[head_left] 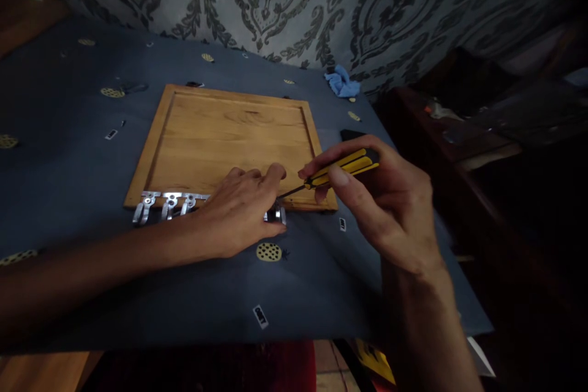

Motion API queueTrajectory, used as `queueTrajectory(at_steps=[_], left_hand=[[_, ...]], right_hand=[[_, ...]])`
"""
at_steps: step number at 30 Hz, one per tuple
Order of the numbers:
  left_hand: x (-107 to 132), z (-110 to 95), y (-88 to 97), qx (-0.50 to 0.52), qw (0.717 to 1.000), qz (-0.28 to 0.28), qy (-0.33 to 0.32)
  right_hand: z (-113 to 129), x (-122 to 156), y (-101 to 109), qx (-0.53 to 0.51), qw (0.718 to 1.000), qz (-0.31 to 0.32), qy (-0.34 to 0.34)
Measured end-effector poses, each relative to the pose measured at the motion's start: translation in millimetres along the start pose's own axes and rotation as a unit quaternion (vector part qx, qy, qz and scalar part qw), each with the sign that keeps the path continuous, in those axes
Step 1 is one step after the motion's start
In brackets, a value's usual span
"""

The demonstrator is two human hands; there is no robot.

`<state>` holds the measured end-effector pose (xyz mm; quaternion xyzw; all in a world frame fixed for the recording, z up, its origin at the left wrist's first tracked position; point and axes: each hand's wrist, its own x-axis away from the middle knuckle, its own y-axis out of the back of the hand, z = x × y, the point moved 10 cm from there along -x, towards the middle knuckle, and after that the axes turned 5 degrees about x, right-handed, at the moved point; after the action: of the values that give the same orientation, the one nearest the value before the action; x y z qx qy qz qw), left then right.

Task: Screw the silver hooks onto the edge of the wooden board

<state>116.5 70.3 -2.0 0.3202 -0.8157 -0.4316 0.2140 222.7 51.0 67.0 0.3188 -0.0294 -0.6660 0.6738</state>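
A framed wooden panel lies flat on a dark blue cloth with pineapple prints. Along its near edge runs a silvery metal hook rail with several hooks hanging past the wood. My left hand presses down over the rail's right part, fingers curled on the panel and thumb beside the last hook; what lies under the palm is hidden. In my right hand is a yellow and black screwdriver, pinched by its handle. Its shaft slants down to the left, and its tip is hidden near my left fingers.
A crumpled blue cloth sits at the table's far right corner. Near the panel's right side is a small black object. Patterned grey fabric hangs behind the table. Dark wooden furniture stands at right.
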Motion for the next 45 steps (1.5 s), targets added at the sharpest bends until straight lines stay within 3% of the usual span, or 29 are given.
queueTrajectory(at_steps=[10,16,19,26,29,35,40,45], left_hand=[[1,0,-1.9,-0.013,1.0,-0.011,-0.014],[1,0,-1.5,-0.018,1.0,-0.008,-0.011],[0,0,-2.0,-0.024,1.0,-0.003,-0.007],[-1,0,-1.9,-0.026,1.0,-0.002,-0.007],[-1,1,-2.8,-0.025,1.0,0.004,0.002],[-1,0,-1.4,-0.022,1.0,-0.003,-0.004],[0,1,-0.9,-0.016,1.0,-0.009,-0.008],[0,2,-0.6,-0.016,1.0,-0.021,-0.014]], right_hand=[[7,0,3,0.11,0.99,-0.071,0.054],[12,1,3,0.123,0.984,-0.099,0.082],[8,-1,2,0.091,0.991,-0.079,0.063],[-6,-3,-7,-0.063,0.997,0.049,-0.011],[-6,-2,-4,-0.068,0.996,0.053,-0.008],[-4,-3,4,0.028,0.999,-0.033,0.032],[4,2,8,0.109,0.984,-0.123,0.067],[10,8,6,0.161,0.969,-0.166,0.09]])
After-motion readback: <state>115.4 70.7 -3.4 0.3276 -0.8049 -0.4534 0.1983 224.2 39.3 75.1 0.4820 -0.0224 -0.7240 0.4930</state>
